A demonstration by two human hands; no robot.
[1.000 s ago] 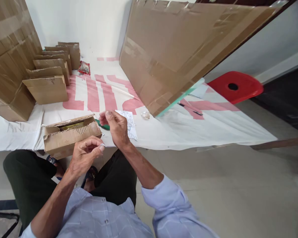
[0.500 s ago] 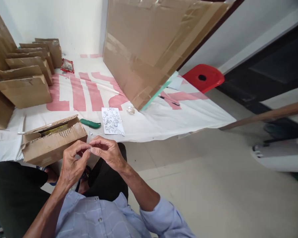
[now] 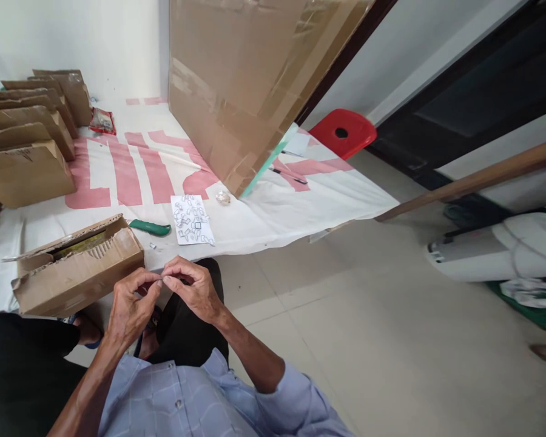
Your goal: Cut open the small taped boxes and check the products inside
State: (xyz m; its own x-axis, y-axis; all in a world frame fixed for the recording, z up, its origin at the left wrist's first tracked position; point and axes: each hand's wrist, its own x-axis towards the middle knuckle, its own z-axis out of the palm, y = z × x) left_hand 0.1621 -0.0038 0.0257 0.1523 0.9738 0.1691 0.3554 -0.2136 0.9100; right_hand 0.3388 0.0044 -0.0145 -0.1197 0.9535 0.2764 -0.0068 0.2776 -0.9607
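My left hand (image 3: 131, 303) and my right hand (image 3: 193, 288) meet fingertip to fingertip above my lap, just off the table's front edge. Both are pinched closed around something too small to make out. Left of them stands an open cardboard box (image 3: 91, 270) with torn flaps and something yellowish inside. Behind the hands on the cloth lies a green-handled tool (image 3: 150, 227), perhaps a utility knife. To its right is a white sheet (image 3: 192, 220) covered with small outlined pieces. One tiny piece (image 3: 153, 246) rests on the cloth near the box.
A white cloth with red print (image 3: 264, 230) covers the table. Folded cardboard boxes (image 3: 27, 170) stand in a row at left, near a red packet (image 3: 102, 121). A large cardboard panel (image 3: 246, 91) leans at the back. A red stool (image 3: 346, 133) stands beyond the table.
The view has swung right, so the table things appear further left. My hands stay pinched together, with the fingertips drawn slightly differently against each other.
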